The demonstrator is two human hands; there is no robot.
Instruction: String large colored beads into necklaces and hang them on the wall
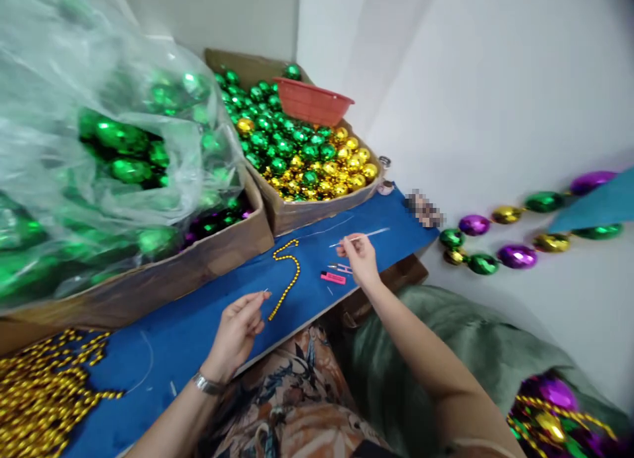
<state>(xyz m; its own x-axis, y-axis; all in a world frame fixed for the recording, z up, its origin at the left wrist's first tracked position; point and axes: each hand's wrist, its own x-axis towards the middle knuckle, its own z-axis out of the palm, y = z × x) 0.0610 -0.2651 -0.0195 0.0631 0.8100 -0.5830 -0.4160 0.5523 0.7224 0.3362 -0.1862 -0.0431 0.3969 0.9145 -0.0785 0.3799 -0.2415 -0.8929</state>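
My left hand [242, 323] is closed in a pinch above the front of the blue tabletop. A tiny pale tip shows at its fingertips, too small to name. Just right of those fingers lies a short gold bead string [296, 273], curved on the table; I cannot tell whether it is joined to what I pinch. Farther right, my right hand [360, 257] pinches a thin whitish strand [379, 232] that sticks out on both sides of the fingers. Below it lie a pink lighter-like piece [333, 278] with a black end and small pink-handled scissors [343, 268].
Behind the hands stands a cardboard box [327, 210] of green and gold balls, with a red plastic basket [314, 103] on top. Another box with a plastic bag [198, 134] stands left. Gold bead strings [44, 392] pile up front left. A large bead garland [518, 255] hangs right.
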